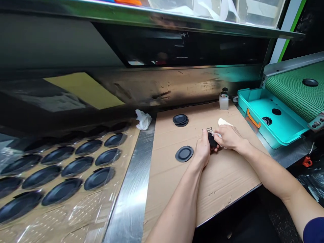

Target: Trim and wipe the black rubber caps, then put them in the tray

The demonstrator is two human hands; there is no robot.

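Over the cardboard sheet (172, 189), my left hand (203, 148) is closed on a black part (212, 139), with a small dark frame-like piece (209, 130) showing above it. My right hand (229, 136) is pinched against the right side of the black part, its fingers around a small white item whose shape is mostly hidden. A white cloth or paper (224, 122) lies just behind my right hand. To the left of my hands lie a single black disc (184, 154) and, farther back, a small stack of black discs (180, 119).
Rows of black discs (77, 166) lie in clear plastic at left. Crumpled tissue (143, 120) and a bottle (224, 101) stand near the back. At right are a teal bin (280, 130) with an orange handle and a green conveyor (291, 84) carrying a disc. A metal shelf (157, 23) hangs above.
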